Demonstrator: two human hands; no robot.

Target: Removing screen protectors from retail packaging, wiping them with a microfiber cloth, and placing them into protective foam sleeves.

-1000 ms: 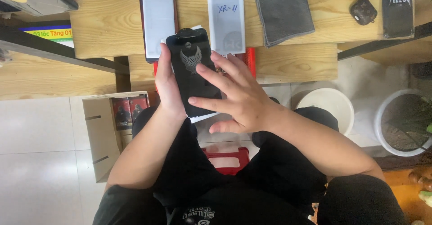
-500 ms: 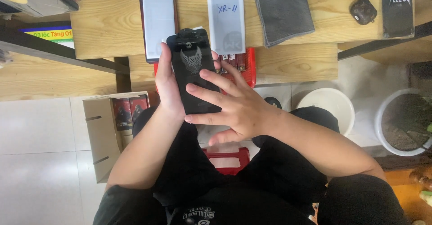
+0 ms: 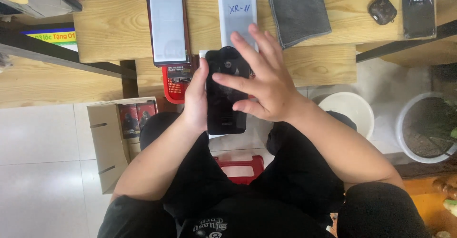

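Right hand (image 3: 266,83) slid up black phone (image 3: 223,95), fingers spread flat; left hand (image 3: 196,100) grasps phone; cardboard box (image 3: 110,143) holds packets.

The flat black phone (image 3: 224,95) looks glossy and smooth. The pale wooden counter (image 3: 114,29) shows matt grain; the grey square cloth (image 3: 299,10) looks soft, and the brown cardboard box (image 3: 110,143) dull.

Wooden bench (image 3: 114,26); grey cloth (image 3: 299,10); two flat packages (image 3: 167,26)
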